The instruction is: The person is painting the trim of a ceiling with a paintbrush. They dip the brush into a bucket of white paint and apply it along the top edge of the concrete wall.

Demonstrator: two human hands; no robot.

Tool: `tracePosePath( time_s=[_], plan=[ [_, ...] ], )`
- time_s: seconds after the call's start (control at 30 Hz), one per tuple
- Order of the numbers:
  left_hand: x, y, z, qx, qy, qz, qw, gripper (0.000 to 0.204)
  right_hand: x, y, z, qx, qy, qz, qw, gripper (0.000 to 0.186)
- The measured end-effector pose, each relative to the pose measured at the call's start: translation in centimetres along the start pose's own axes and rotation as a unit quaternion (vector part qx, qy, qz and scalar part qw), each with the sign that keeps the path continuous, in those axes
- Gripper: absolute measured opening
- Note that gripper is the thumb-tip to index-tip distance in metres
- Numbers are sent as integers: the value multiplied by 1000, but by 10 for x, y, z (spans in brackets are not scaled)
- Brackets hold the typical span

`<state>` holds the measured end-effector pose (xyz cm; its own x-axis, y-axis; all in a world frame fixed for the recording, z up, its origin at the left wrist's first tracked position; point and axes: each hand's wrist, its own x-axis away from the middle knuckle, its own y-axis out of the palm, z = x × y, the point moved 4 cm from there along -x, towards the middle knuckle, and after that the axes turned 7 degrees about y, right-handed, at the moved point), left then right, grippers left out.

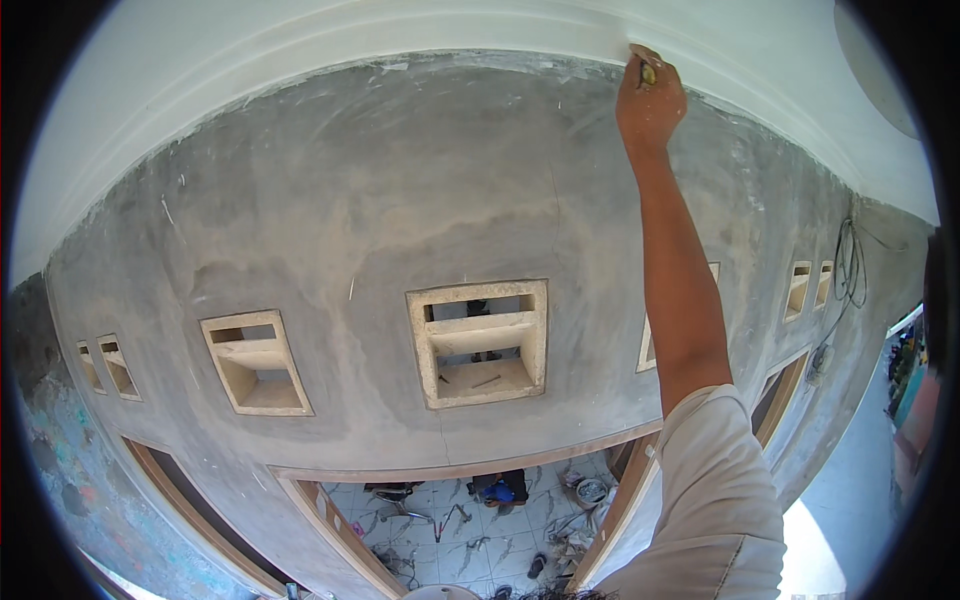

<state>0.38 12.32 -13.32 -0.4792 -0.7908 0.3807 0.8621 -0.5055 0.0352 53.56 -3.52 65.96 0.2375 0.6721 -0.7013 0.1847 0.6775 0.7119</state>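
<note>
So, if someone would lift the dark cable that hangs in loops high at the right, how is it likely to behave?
The cable would probably bend easily, as it hangs in loose, uneven loops. It looks thin, so it is likely light. With several strands crossing and one trailing below the loops, it might tangle or snag.

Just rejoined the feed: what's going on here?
The person's right hand is raised beside the white moulding above a grey wall, its grip closed around an object with a yellowish end; too little shows to identify it. The left hand is out of view. A pale vent block sits lower in the wall.
</note>
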Motion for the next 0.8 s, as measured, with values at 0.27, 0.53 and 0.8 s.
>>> tracePosePath(
  time_s=[0.27, 0.53, 0.8],
  plan=[
    [0, -3, 1, -21, -30, 21, 999, 44, 72, 79, -188, -300, -17, -130, 945, 22],
    [4, 1, 5, 8, -23, 15, 1000, 43, 0, 41, -10, -417, 282, -148, 851, 15],
    [-30, -13, -40, -117, 84, -44, 989, 42, -55, -56, 85, 77, 140, -22, 987, 19]
  ],
)
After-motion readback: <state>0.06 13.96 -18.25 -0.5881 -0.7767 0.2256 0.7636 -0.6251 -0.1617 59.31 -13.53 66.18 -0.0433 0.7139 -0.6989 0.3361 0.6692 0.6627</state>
